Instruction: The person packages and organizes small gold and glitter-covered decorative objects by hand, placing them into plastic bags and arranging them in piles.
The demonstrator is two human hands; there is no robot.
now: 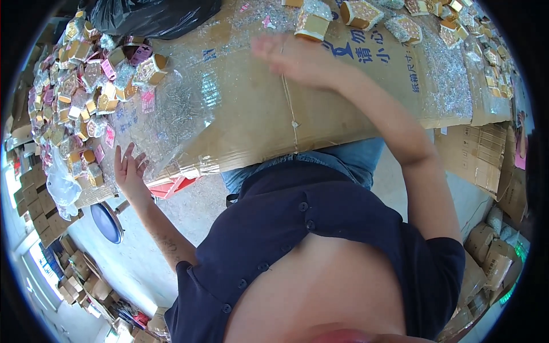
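My right hand (294, 60) is stretched out flat over the cardboard-covered table (246, 120), its fingers blurred by motion, with nothing seen in it. Just beyond it stands a small house-shaped ornament (313, 22), brown and gold with white glitter. At the table's near left edge, my left hand (130, 170) has its fingers spread and holds nothing. Close to that hand lie pink tags (109, 135) and a large pile of similar little houses (68, 86). Between my hands, many thin silvery pieces (177, 100) are scattered on clear plastic.
A black plastic bag (154, 17) lies at the far left. More ornaments (406, 28) line the far right side, with glitter strewn around. A clear plastic bag (62, 183) hangs at the left edge. A blue round stool (107, 223) and a cardboard box (474, 154) stand below.
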